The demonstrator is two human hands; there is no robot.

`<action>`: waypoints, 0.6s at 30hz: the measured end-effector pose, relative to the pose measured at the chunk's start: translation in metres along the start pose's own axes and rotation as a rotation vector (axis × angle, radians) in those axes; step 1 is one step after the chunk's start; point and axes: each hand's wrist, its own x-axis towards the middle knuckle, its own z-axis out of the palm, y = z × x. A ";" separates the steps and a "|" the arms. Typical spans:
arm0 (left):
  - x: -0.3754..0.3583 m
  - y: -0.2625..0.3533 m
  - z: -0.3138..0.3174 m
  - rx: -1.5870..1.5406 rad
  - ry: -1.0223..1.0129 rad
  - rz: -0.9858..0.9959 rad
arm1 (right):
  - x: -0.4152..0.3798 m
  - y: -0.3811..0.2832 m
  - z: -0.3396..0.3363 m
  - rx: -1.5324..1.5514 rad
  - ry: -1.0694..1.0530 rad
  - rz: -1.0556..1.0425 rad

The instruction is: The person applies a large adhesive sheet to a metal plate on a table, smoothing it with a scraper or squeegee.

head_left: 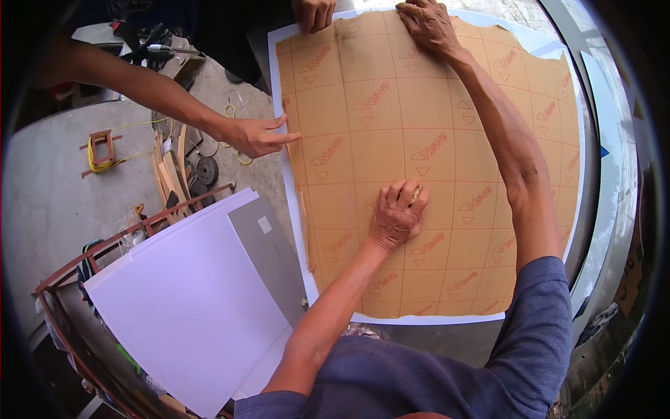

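A large sheet of brown backing paper (377,157) with red grid lines and printed lettering lies over a white sheet (276,77) that shows along its edges. My left hand (399,215) rests on the middle of the brown paper with its fingers curled closed. A small pale yellowish bit shows between those fingers, too small to name. At the far edge, my right hand (429,26) lies fairly flat on the paper, fingers stretched out.
Another person's hand (259,137) points at the paper's left edge, and a second hand (314,14) touches its far left corner. White panels (195,300) lean on a rusty metal frame (132,237) at left. Wood strips (167,174) and a yellow-corded reel (102,151) lie on the floor.
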 end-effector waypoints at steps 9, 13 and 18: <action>0.000 0.000 0.000 -0.001 -0.012 0.000 | -0.002 -0.013 0.005 -0.187 0.006 -0.045; 0.000 0.001 0.000 0.009 -0.008 0.002 | -0.001 -0.008 0.007 -0.160 -0.044 -0.025; 0.000 0.001 -0.001 0.001 -0.019 0.000 | 0.005 0.012 0.018 0.116 -0.077 0.165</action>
